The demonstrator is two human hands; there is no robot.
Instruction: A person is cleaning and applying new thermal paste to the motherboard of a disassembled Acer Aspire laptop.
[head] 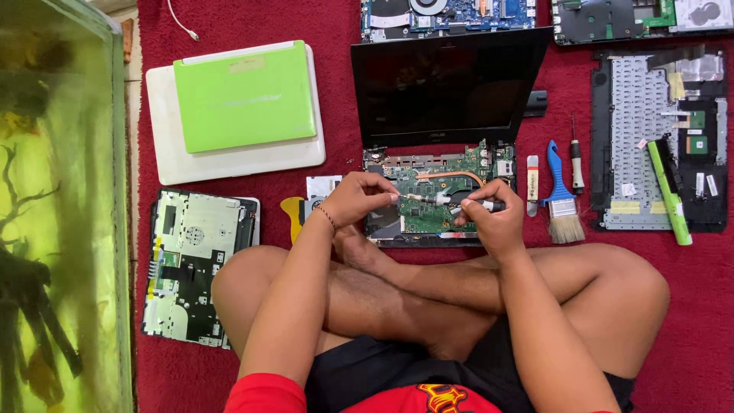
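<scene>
Far left stands a glass fish tank (61, 206) with greenish water, well clear of the work. Beside it on the red carpet (336, 23), a lime-green small laptop (245, 95) lies stacked on a larger white one (172, 153), out of the way, and below them a detached grey-white laptop bottom cover (195, 260) rests inner side up.

The person sits cross-legged so the opened black laptop (447, 84), its green motherboard (440, 195) exposed, sits right at the shins, within easy reach. The left hand (355, 199) pinches the metal tip end of a slim black-handled screwdriver (451, 200), seemingly to steady it. The right hand (489, 218) is closed around the handle, holding the tool nearly flat just above the board.

Just right of the laptop, a small white tool (532, 183), a blue-handled paintbrush (560, 195) and a second thin screwdriver (577, 164) lie side by side, handy for the right hand. Farthest right, an upturned black keyboard frame (650, 145) carries a green stick-shaped piece (670, 191) across it.
</scene>
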